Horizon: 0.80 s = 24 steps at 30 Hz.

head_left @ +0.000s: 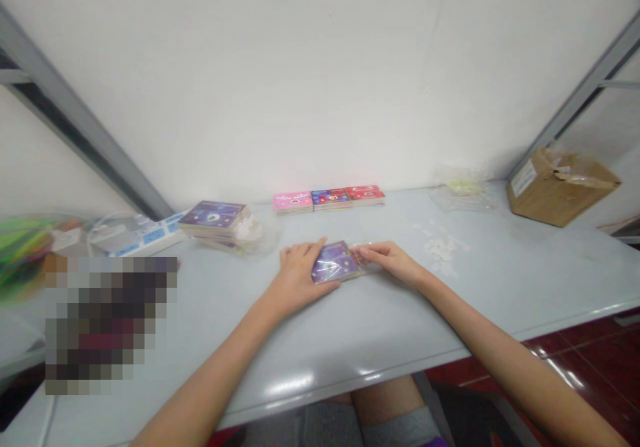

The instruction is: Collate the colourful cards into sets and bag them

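Purple starry card pack in clear plastic (331, 265) is mid pale-grey worktop (360, 337), long axis roughly left-right. Left hand (300, 275) has fingers gripping its left end; right hand's (395, 259) narrow fingers pinch the right end, so both are super close.

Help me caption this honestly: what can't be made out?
All in the head view:
Purple pack: left edge hidden by the left hand.
Cardboard box: contents hidden by its sides and plastic.
Box label: print too small.
Green item: blurred, cut off at left.
Dark item: pixelated.
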Available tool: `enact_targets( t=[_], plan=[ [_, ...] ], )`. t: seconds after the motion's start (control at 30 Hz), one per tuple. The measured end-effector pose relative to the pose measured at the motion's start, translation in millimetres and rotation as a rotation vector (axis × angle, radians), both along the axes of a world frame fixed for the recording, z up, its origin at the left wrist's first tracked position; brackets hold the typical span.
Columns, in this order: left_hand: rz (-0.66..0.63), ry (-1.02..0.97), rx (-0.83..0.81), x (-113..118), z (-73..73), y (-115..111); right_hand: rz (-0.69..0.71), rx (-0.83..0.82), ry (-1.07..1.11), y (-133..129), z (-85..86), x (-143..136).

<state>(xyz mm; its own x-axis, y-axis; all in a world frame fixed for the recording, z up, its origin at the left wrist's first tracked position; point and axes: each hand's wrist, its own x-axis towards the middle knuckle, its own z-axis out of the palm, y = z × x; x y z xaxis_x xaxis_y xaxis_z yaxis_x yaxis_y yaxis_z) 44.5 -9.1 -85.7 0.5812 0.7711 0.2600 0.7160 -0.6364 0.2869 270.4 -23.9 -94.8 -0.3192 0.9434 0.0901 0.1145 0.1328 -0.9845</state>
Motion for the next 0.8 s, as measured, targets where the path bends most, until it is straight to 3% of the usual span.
enact_targets(
  t=[0.17,0.57,0.7,0.8],
  plan=[
    [0.0,-0.004,-0.005,-1,-0.9,1,0.151,-0.016,0.029,-2,7.0,2],
    [-0.011,0.083,-0.014,-3,-1.4,2,0.277,-0.107,0.071,-2,3.0,4],
    [-0.016,0.084,-0.041,-3,-1.9,2,0.16,-0.101,0.065,0,2.8,3],
    [-0.002,0.086,-0.064,-3,0.3,2,-0.091,-0.018,-0.045,6,-0.3,18]
  ],
)
